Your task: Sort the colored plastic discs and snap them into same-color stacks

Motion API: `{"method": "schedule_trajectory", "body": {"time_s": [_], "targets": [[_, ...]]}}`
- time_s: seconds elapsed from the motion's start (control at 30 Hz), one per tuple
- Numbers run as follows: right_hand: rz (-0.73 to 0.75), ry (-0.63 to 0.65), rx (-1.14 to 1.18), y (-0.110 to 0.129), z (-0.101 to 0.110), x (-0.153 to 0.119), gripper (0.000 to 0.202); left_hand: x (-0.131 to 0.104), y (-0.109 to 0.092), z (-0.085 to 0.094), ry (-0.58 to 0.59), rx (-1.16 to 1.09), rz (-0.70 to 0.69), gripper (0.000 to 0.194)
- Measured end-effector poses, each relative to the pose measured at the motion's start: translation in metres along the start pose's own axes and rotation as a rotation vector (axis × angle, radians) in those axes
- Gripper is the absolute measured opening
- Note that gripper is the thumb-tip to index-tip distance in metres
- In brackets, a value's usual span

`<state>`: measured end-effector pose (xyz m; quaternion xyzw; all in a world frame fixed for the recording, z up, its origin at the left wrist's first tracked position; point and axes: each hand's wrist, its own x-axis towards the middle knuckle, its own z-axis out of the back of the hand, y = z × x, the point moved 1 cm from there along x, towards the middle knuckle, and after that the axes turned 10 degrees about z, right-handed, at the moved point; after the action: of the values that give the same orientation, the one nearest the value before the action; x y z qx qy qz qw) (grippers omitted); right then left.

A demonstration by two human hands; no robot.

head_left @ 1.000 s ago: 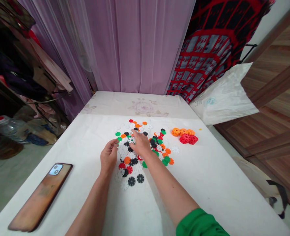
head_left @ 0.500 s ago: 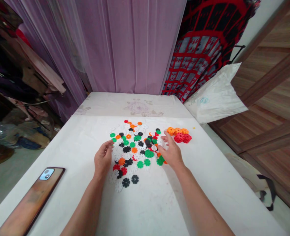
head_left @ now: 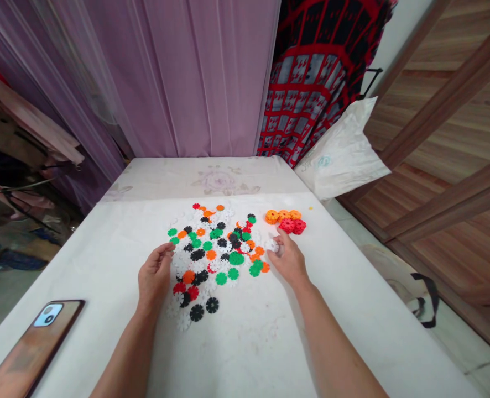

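Note:
Flat notched discs in white, black, green, orange and red lie in a loose spread [head_left: 236, 258] on the white-covered table. My right hand [head_left: 287, 257] is at the spread's right side, its thumb and fingers round white discs [head_left: 271, 245]. At the left edge rests my left hand [head_left: 156, 272], fingers bent together beside a green disc [head_left: 174, 241]; whether it holds anything is hidden. Beyond my right hand sit orange disc clusters [head_left: 283, 216] and red disc clusters [head_left: 293, 225].
A phone [head_left: 33, 345] lies face down at the table's left edge. A white bag [head_left: 340, 157] stands past the right edge, near wooden doors [head_left: 448, 138]. A purple curtain [head_left: 195, 77] hangs behind the table [head_left: 245, 354].
The whole view has shifted, moving the table and discs leftward in the picture. My right hand has moved a little away from the spread to the right, with white discs at its fingertips.

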<state>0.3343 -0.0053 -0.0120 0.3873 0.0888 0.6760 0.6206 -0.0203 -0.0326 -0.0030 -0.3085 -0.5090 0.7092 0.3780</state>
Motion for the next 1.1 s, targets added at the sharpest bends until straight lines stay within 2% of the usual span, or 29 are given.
{"method": "schedule_trajectory", "body": {"time_s": [0.5, 0.83, 1.0, 1.1], "targets": [[0.035, 0.011, -0.046, -0.002, -0.001, -0.002, 0.062, 0.0, -0.002, 0.0, -0.004, 0.005, -0.001, 0.034], [0.051, -0.031, -0.046, -0.005, -0.004, -0.005, 0.059, -0.001, -0.003, -0.001, 0.002, -0.023, -0.021, 0.033], [0.105, -0.075, -0.073, -0.005, -0.002, -0.006, 0.045, -0.001, -0.001, -0.002, 0.001, -0.021, -0.022, 0.034], [0.21, -0.116, -0.099, 0.009, -0.005, -0.008, 0.033, 0.0, 0.002, -0.002, 0.009, -0.014, -0.024, 0.035]]}}
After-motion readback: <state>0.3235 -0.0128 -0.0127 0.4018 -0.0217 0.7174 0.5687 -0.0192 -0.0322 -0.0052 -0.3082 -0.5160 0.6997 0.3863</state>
